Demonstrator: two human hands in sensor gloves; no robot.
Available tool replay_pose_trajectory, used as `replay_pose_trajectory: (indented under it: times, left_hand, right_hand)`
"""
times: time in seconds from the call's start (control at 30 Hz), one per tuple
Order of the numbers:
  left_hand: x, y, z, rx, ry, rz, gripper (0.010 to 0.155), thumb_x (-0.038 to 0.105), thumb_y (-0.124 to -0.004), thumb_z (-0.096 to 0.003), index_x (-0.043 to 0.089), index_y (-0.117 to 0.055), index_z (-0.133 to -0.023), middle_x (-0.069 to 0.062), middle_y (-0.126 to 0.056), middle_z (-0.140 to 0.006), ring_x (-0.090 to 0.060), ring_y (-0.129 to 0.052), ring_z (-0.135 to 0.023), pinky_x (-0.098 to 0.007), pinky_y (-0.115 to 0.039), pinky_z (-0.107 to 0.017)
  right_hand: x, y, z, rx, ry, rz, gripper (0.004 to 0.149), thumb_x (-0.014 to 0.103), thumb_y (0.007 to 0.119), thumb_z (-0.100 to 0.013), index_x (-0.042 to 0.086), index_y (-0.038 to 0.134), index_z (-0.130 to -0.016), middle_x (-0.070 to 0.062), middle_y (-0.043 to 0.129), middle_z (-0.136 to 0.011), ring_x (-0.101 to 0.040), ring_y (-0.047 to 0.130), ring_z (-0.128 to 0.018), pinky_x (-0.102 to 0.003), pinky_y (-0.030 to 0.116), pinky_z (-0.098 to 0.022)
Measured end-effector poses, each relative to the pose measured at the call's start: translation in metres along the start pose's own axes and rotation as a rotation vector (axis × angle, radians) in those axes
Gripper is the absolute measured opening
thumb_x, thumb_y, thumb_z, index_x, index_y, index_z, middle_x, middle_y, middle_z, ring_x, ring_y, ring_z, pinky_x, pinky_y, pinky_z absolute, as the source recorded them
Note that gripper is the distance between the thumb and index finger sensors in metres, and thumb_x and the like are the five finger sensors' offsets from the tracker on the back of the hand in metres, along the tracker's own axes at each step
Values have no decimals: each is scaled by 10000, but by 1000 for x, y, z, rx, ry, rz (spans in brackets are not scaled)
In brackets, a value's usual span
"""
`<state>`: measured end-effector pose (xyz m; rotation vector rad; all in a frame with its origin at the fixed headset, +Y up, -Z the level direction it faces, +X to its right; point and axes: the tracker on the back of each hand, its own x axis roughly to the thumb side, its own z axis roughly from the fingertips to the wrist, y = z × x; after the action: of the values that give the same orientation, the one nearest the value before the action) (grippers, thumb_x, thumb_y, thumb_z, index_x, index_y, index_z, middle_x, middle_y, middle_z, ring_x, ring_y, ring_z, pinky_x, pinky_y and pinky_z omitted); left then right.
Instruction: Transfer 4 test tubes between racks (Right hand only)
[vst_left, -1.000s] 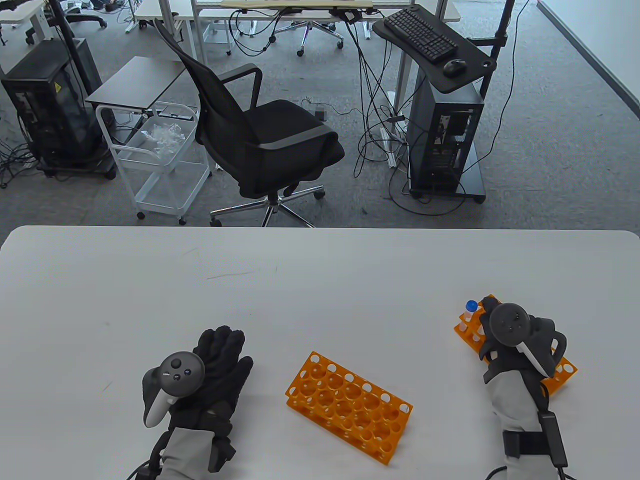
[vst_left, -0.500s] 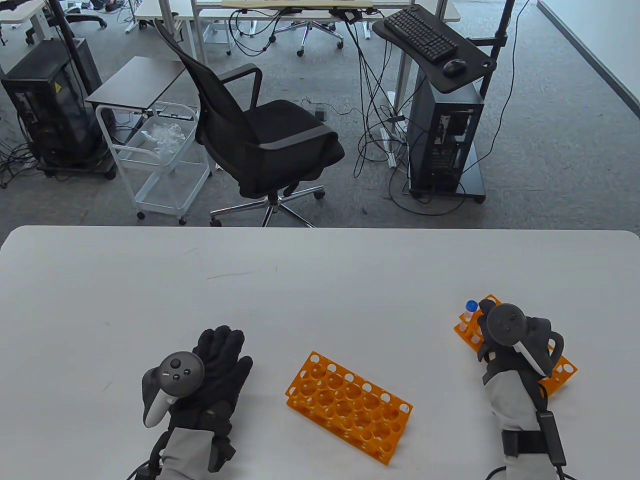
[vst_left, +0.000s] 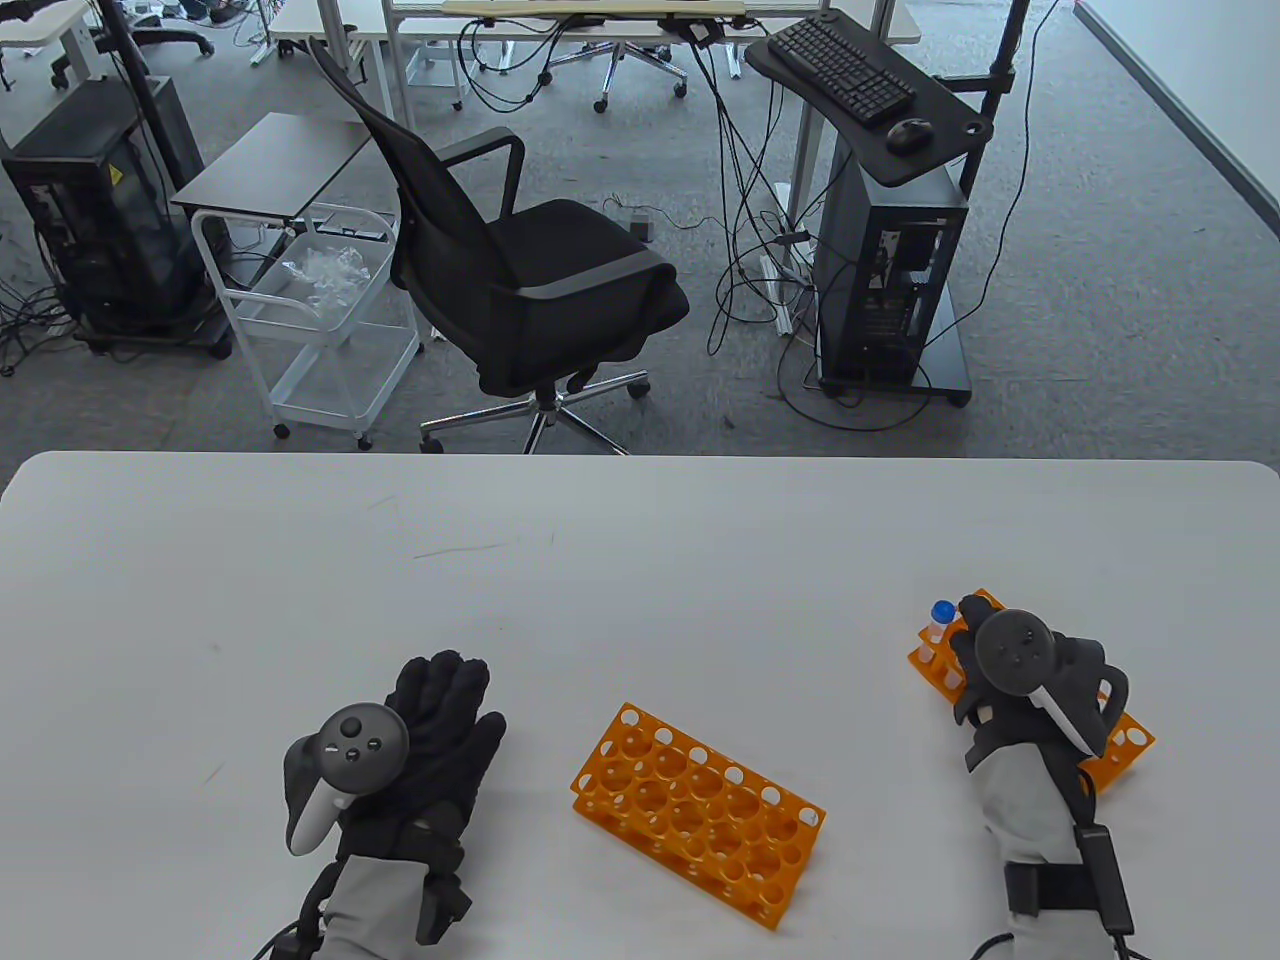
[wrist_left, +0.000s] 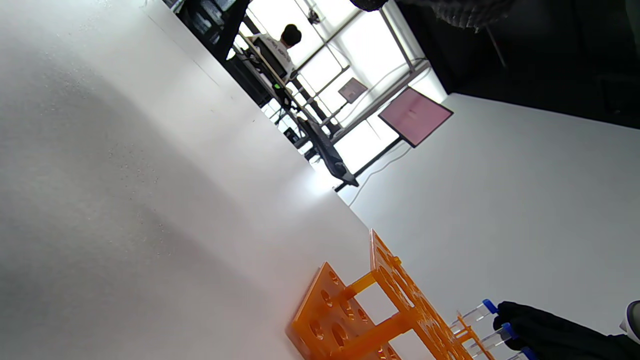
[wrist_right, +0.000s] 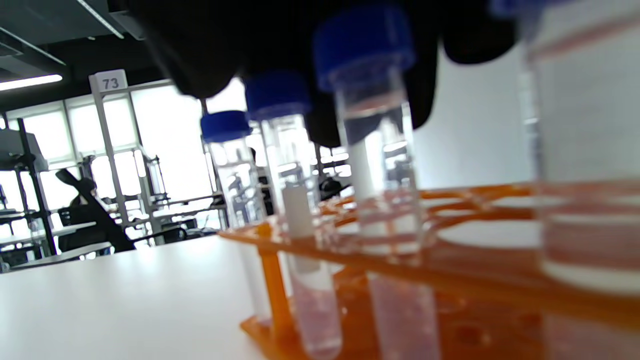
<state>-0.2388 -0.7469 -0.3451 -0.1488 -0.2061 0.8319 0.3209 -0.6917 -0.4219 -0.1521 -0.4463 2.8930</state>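
The right hand (vst_left: 1030, 690) hovers over the loaded rack (vst_left: 1125, 745) at the lower right of the table view; whether its fingers (wrist_right: 375, 60) pinch a tube cannot be told. The left hand (vst_left: 420, 750) lies spread flat on the desk (vst_left: 640, 560). Blue-capped tubes (wrist_right: 372, 150) stand close together, so a clumsy pull could likely drag a neighbour or tip the rack. The empty rack (vst_left: 697, 800) waits at lower centre.

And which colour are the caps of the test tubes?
Blue; the caps show best in the right wrist view.
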Motion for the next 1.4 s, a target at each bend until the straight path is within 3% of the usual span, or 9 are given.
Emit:
replay_pose_trajectory:
  times: [0.33, 0.53, 0.87, 1.4]
  left_hand:
    - [0, 0, 0, 1, -3, -2, 669, 646, -500, -586, 408, -229, -1150, 105, -69, -1208, -130, 119, -1087, -408, 48, -804]
    - [1, 0, 0, 4, -11, -9, 669, 646, -500, -586, 410, -227, -1149, 107, -65, -1208, -128, 118, -1085, -407, 54, -801]
    - [2, -3, 0, 1, -14, -23, 669, 644, -499, -587, 410, -223, -1149, 108, -58, -1205, -127, 126, -1080, -404, 61, -798]
    - [-1, -1, 2, 19, 28, -31, 669, 644, -501, -586, 417, -218, -1147, 113, -49, -1203, -119, 141, -1076, -397, 75, -793]
  right_hand:
    - [20, -41, 20, -133, -87, -68, 530, 353, 755, -493, 133, 741, -975, -174, 847, -946, -444, 783, -841, -647, 567, -635]
    - [47, -46, 41, -151, -156, -114, 528, 358, 732, -505, 137, 728, -985, -180, 813, -982, -457, 742, -888, -651, 552, -652]
    - [81, -23, 70, -92, -227, -118, 554, 368, 720, -509, 140, 678, -1013, -183, 744, -1033, -456, 681, -934, -650, 542, -659]
    - [86, 5, 90, -43, -259, -122, 565, 377, 719, -506, 147, 658, -1019, -179, 720, -1045, -451, 660, -945, -652, 534, -661]
